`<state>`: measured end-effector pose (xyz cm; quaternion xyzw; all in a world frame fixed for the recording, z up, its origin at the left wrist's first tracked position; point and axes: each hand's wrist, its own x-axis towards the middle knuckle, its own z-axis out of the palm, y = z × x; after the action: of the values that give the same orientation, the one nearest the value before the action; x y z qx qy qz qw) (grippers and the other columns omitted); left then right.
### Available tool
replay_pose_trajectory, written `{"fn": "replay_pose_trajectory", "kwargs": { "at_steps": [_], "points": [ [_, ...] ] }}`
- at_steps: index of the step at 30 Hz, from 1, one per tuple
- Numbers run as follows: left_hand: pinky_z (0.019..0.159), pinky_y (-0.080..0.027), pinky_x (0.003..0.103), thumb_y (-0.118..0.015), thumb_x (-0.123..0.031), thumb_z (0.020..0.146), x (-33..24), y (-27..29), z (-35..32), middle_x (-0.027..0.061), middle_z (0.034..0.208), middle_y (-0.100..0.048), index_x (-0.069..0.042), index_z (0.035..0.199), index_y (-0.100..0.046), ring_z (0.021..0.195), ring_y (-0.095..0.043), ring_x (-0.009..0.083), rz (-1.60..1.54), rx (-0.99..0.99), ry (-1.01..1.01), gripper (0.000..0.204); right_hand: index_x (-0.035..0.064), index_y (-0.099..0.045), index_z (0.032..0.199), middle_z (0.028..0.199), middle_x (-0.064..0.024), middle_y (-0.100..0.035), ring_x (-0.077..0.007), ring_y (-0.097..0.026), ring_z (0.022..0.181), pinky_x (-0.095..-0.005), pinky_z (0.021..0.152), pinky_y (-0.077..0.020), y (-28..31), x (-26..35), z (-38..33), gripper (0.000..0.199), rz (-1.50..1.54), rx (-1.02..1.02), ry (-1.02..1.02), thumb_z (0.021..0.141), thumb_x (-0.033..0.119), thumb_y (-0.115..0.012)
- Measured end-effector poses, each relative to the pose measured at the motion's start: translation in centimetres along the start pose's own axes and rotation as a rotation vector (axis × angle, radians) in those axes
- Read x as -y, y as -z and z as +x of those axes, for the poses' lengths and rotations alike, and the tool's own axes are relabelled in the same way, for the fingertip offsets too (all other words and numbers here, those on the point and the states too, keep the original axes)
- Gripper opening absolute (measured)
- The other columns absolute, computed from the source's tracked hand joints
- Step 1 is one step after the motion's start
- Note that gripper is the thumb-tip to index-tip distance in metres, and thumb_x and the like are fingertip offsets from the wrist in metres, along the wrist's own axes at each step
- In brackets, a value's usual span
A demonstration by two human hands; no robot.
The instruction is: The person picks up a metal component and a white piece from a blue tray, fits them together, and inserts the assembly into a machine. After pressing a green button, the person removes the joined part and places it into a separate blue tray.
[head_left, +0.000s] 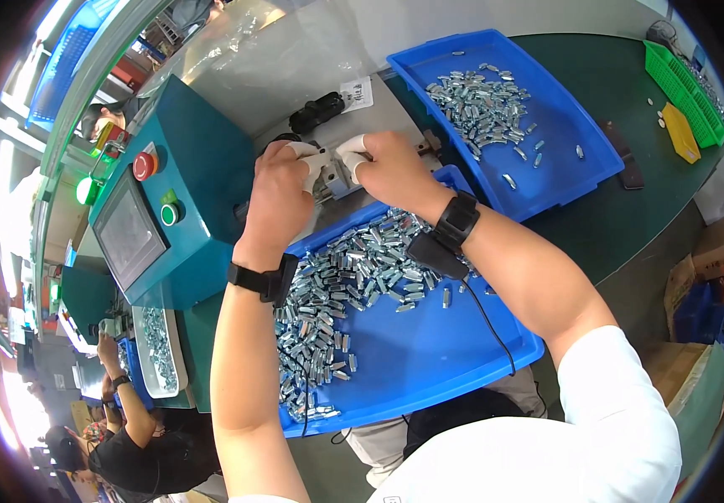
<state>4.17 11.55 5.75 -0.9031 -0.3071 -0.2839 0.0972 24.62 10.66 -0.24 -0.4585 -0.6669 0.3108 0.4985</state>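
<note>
Both hands meet at a small metal fixture on the machine's bed, white covers on some of their fingers. My left hand is at the fixture's left side, fingers bent and closed together. From the right, my right hand reaches in with its thumb and fingertip pinched at the fixture's top. Whatever lies between the fingertips of either hand is hidden or too small to name. Just below the hands, a blue tray holds a heap of small shiny metal parts.
A teal machine box with a screen, red button and green button stands left. Back right are a second blue tray of metal parts and a green basket. Another person works at far left.
</note>
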Motion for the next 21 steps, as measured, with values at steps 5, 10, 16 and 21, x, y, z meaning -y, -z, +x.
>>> {"fn": "replay_pose_trajectory", "kwargs": {
  "at_steps": [5, 10, 16, 21],
  "points": [
    [0.090, -0.054, 0.047, -0.065, 0.010, 0.080, -5.4, 2.6, -3.0, 0.0146, 0.106, -0.074, -0.002, 0.103, -0.079, 0.103, -0.066, 0.0388, -0.115, -0.146, 0.199, 0.030, -0.0054, -0.076, 0.120, 0.074, -0.0071, -0.070, -0.0101, -0.060, 0.066, -0.0318, 0.060, -0.0462, 0.0, -0.9, 0.0, 0.029, 0.088, 0.105, -0.026, 0.097, 0.006, -0.063],
    [0.091, -0.054, 0.045, -0.073, 0.004, 0.085, -8.9, 3.9, -7.6, 0.0147, 0.109, -0.074, -0.005, 0.109, -0.079, 0.104, -0.065, 0.0369, -0.311, 0.206, 0.401, 0.027, -0.0075, -0.067, 0.135, 0.081, -0.0025, -0.066, -0.0093, -0.060, 0.072, -0.0268, 0.064, -0.0451, -0.2, 1.5, -0.5, 0.036, 0.397, 0.380, -0.168, 0.103, 0.007, -0.061],
    [0.091, -0.056, 0.043, -0.076, 0.001, 0.082, -9.1, 1.9, -8.7, 0.0149, 0.106, -0.072, -0.004, 0.110, -0.079, 0.104, -0.065, 0.0358, -0.320, 0.407, 0.342, 0.028, -0.0053, -0.059, 0.147, 0.086, -0.0006, -0.062, -0.0094, -0.058, 0.074, -0.0238, 0.064, -0.0428, -0.9, 0.1, -0.3, 0.043, 0.551, 0.425, -0.254, 0.107, 0.009, -0.060],
    [0.092, -0.056, 0.044, -0.076, 0.002, 0.078, -9.4, 0.9, -9.2, 0.0152, 0.102, -0.071, -0.003, 0.107, -0.078, 0.105, -0.065, 0.0364, -0.338, 0.365, 0.318, 0.030, -0.0047, -0.059, 0.148, 0.088, -0.0003, -0.061, -0.0100, -0.056, 0.075, -0.0241, 0.065, -0.0434, -0.7, 0.6, -0.8, 0.043, 0.530, 0.417, -0.271, 0.106, 0.008, -0.059]
  ]
}}
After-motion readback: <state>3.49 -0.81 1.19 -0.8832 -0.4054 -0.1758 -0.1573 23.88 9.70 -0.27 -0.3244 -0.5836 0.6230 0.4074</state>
